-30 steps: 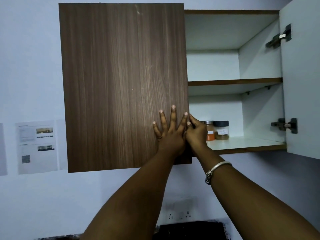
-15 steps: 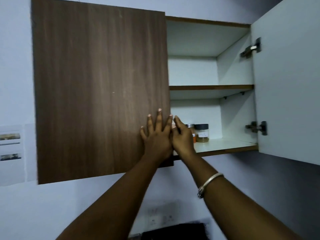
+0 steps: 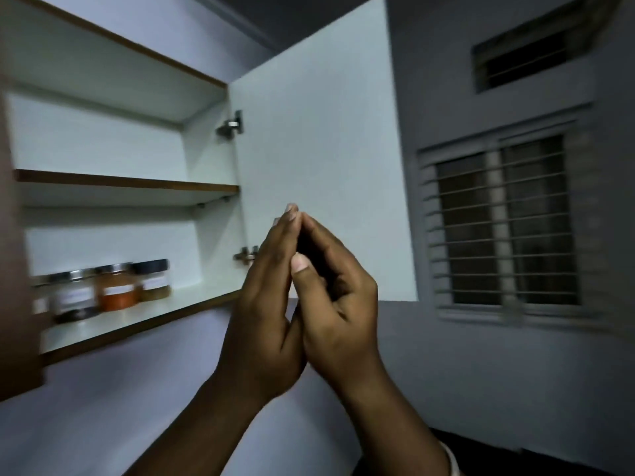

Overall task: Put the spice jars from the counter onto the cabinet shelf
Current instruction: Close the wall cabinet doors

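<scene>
Pressing together palm to palm at centre frame, the left hand (image 3: 266,304) and right hand (image 3: 338,304) each keep a narrow grip on nothing. Beyond them stands the open white door (image 3: 319,149). At nine o'clock, the spice jars (image 3: 110,288) sit in a row on the lower cabinet shelf (image 3: 154,309).

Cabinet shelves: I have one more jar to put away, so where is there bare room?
The lower shelf is bare from the black-lidded jar rightward to the side wall by the lower hinge. The upper shelf looks bare as far as visible. It is crowded at lower left, where the spice jars stand in a row.
</scene>
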`<state>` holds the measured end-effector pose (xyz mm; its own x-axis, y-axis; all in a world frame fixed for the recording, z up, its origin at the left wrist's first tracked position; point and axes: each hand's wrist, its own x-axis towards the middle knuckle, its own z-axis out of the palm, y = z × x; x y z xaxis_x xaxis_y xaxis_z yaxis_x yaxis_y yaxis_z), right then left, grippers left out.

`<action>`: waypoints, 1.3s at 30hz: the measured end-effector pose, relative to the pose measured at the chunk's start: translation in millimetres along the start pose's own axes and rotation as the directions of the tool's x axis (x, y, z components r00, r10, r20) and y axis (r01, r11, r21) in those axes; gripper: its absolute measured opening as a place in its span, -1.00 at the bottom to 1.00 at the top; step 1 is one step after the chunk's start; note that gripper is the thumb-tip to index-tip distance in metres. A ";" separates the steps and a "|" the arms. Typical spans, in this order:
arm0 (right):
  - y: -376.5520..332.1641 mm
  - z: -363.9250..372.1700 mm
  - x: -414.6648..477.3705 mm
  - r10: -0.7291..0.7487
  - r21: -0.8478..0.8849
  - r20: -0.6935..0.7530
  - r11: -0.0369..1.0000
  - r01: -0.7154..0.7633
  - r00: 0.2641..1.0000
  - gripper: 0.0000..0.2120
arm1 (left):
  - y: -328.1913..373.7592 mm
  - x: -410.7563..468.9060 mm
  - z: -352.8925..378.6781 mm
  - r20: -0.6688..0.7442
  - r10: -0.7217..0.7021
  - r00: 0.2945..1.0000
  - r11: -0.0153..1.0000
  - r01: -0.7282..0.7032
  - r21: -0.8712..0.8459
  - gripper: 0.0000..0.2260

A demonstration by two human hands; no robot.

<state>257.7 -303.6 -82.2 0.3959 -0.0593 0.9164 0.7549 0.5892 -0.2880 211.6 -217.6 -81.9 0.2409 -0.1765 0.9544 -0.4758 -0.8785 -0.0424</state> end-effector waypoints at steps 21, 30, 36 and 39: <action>135.9 -118.6 104.5 0.339 -0.494 -0.174 0.782 -0.380 0.924 -0.59 | -48.7 116.0 137.4 0.542 -0.482 0.688 0.829 0.559 0.028 -0.48; 69.0 39.3 20.6 0.117 -0.408 0.123 0.911 -0.057 0.986 -0.59 | -28.9 36.2 -32.7 0.033 -0.634 0.773 0.708 0.596 -0.378 -0.54; 94.9 184.8 -15.3 0.362 -0.091 0.229 0.932 -0.351 0.904 -0.45 | -61.7 8.4 -136.5 -0.179 -0.732 0.658 0.677 0.674 -0.294 -0.72; 109.3 239.8 -19.0 0.448 0.033 0.236 0.883 -0.468 0.862 -0.48 | -75.8 1.2 -172.0 -0.190 -0.745 0.640 0.667 0.726 -0.170 -0.66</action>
<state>207.3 -44.8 -64.5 0.5561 0.4028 0.7270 0.4647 0.5745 -0.6738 102.5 -74.9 -26.7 0.3474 0.6260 0.6982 -0.2858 -0.6385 0.7146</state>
